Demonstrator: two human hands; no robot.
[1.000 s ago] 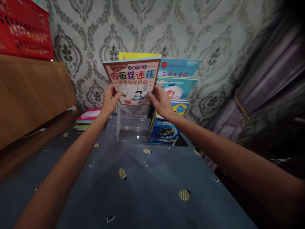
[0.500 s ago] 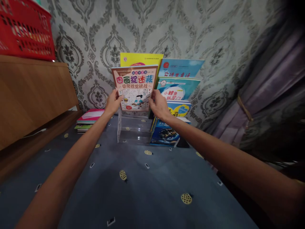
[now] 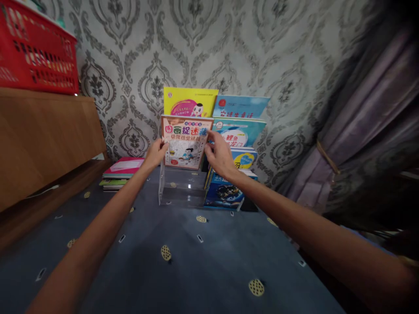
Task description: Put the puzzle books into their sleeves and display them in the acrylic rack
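Between my two hands stands a brown-and-white picture book with colourful Chinese title letters. My left hand grips its left edge, the thumb over the front cover. On the right edge, my right hand holds it with bent fingers. The book is almost upright in a clear stepped book rack, in front of a yellow book. Below it, the rack's lower front steps show bare. Whether its bottom edge rests on the rack I cannot tell.
Right of my hands, a blue book, a teal book and a dark blue book stand in tiers. A stack of books lies left on the patterned cloth. A red basket sits on a wooden cabinet.
Both hands have lowered the brown-and-white picture book against the rack, so more of the yellow book behind it shows. The whole view has also shifted slightly.
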